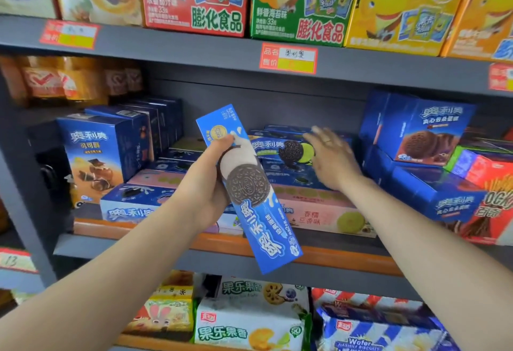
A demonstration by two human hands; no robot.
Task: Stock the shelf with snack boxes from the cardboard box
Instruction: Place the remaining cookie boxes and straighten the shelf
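We find the left hand [206, 184] gripping a long blue cookie box [248, 189] around its middle, fingers curled behind it and thumb across the front, the box tilted with its top toward eleven o'clock, in front of the middle shelf [277, 250]. We judge it is held clear until a slot is ready. The right hand [331, 156], at two o'clock from the box, has its fingers straight and slightly apart, resting on the top box of the flat stack [280, 146], probably steadying or squaring it. At nine o'clock stand upright blue boxes [95, 153]. The cardboard box is not in view.
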